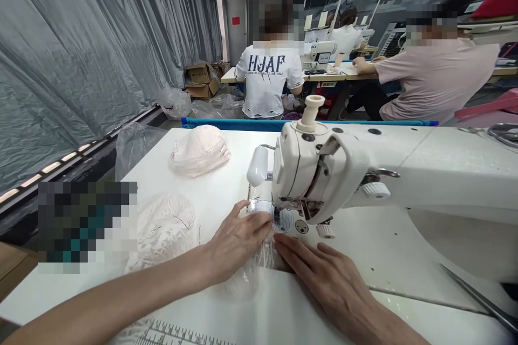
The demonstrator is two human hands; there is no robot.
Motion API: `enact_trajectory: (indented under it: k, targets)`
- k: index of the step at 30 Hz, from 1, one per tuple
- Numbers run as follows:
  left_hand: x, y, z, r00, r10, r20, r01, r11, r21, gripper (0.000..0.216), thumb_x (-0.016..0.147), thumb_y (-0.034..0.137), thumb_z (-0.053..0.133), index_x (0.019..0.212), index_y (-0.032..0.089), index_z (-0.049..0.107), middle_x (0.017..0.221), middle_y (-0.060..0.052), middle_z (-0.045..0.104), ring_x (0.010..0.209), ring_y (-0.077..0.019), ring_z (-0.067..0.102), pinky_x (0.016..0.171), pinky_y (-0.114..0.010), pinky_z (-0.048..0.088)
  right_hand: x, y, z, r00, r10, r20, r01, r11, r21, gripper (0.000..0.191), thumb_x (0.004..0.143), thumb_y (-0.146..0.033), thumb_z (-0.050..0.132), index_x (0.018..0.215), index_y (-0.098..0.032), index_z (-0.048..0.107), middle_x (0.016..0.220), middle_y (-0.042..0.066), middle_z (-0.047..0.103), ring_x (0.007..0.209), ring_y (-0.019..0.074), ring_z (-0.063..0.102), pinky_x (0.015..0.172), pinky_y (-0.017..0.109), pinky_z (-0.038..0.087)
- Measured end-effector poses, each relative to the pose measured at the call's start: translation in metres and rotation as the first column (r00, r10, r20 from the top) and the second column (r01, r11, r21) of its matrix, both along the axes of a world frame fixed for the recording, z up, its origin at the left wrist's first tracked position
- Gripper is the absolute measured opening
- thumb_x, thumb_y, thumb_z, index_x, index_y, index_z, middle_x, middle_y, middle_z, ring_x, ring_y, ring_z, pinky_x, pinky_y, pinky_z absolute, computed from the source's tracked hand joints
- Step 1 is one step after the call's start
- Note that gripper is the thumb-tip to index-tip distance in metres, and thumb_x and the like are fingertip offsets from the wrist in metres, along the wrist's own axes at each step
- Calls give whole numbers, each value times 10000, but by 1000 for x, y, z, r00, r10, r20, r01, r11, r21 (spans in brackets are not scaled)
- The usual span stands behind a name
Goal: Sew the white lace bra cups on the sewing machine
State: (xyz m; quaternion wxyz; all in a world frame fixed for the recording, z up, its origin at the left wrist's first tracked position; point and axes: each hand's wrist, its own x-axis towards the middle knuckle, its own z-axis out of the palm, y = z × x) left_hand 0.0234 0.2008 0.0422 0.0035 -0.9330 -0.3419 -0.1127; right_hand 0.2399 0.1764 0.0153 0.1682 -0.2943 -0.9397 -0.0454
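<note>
A piece of white lacy fabric point(266, 254) lies under the front of a white sewing machine point(319, 167), close to its needle area. My left hand point(238, 240) is closed on the fabric's left side, fingertips bunched just by the presser foot point(277, 214). From the right, my right hand point(334, 283) grips the fabric's edge with its fingertips close together; its thumb is mostly hidden underneath. The needle itself is too small to make out. More of the lacy material point(165, 226) lies in a loose heap left of my left forearm.
A pale rounded fabric bundle point(201, 150) sits at the table's far left. Scissors or tweezers point(477, 294) lie at right, and a ruler scale point(174, 334) marks the front edge. Beyond the blue bar point(234, 124), people point(269, 78) sit at other machines. Plastic bags point(135, 145) hang at left.
</note>
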Motion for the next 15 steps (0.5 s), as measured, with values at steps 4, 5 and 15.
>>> enact_trajectory:
  k: [4, 5, 15]
  targets:
    - [-1, 10, -5, 999, -31, 22, 31, 999, -15, 339, 823, 5, 379, 1134, 125, 440, 1163, -129, 522, 1105, -181, 523, 1064, -438, 305, 1, 3, -2, 999, -37, 5, 37, 999, 8, 452, 822, 9, 304, 1196, -92, 537, 1246, 142, 579, 831, 173, 661, 540, 266, 439]
    - [0, 13, -6, 998, -42, 39, 43, 999, -26, 329, 805, 4, 395, 1111, 116, 442, 1143, -137, 512, 1135, -200, 499, 1043, -426, 346, 1, 4, -3, 999, -39, 1, 39, 999, 12, 445, 822, 5, 313, 1190, -91, 543, 1243, 143, 580, 820, 172, 661, 538, 269, 436]
    - [0, 25, -15, 976, -103, 190, 115, 992, -53, 299, 843, 28, 342, 1121, 122, 400, 1087, -149, 465, 1092, -241, 482, 863, -400, 506, 1, 7, -6, 996, -85, -17, 86, 994, 60, 372, 852, -43, 361, 1144, -87, 588, 1249, 143, 577, 710, 155, 651, 519, 289, 402]
